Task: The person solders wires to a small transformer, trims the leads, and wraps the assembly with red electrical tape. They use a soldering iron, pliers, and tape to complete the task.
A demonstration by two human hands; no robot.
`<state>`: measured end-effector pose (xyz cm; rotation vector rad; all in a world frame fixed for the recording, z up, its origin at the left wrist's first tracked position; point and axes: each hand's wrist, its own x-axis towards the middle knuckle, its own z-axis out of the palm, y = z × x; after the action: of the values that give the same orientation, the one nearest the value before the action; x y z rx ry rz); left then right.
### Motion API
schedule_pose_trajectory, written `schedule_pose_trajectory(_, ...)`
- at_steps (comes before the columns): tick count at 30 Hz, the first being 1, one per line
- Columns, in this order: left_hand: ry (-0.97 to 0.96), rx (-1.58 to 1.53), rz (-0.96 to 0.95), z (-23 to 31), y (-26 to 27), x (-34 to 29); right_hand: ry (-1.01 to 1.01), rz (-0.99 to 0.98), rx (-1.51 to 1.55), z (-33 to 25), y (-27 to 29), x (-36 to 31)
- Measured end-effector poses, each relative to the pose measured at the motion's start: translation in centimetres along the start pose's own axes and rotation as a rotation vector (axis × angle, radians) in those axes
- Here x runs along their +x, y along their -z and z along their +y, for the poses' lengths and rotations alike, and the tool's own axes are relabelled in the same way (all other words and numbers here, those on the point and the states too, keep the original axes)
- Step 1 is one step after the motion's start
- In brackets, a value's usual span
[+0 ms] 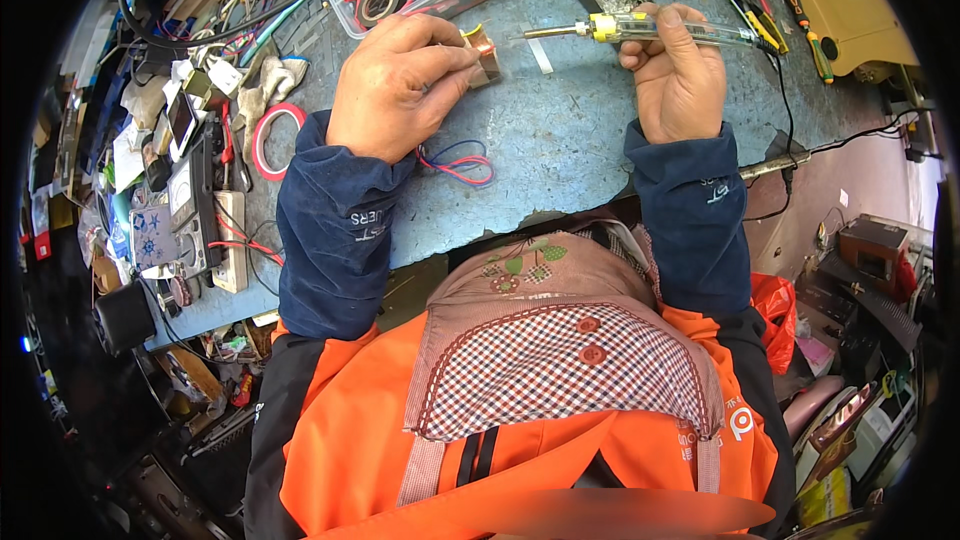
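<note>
copper-brown with yellow on top, the small block (484,57) is at the fingertips of our left hand (405,80), over the far half of the blue desk (560,140); whether it touches the surface, we cannot tell. our left fingers are drawn together, pinching the block's near side against the thumb. our right fingers are curled closed around the clear handle of a soldering iron (620,28), thumb pressed along it, our right hand (680,80) keeping it level. its metal tip points left, just beside the block, apart from it. beneath the tip's right lies a white strip (541,55). between our wrists the desk is bare down to its chipped front edge, save the red and blue wires (465,168) near our left cuff. a clear plastic box (343,10) crowds the far side; a red tape roll (259,147) lies left.
</note>
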<state>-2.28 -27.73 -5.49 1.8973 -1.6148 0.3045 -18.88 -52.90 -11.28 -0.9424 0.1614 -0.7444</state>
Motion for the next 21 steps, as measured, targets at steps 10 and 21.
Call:
schedule_pose_trajectory(10, -0.002, 0.010, 0.003, -0.02, -0.14, 0.02, -0.025, 0.001, -0.030, -0.04, -0.52, -0.02)
schedule_pose_trajectory(21, -0.010, 0.006, 0.003, -0.07, -0.10, 0.02, -0.033, -0.013, -0.026, -0.14, -0.34, 0.01)
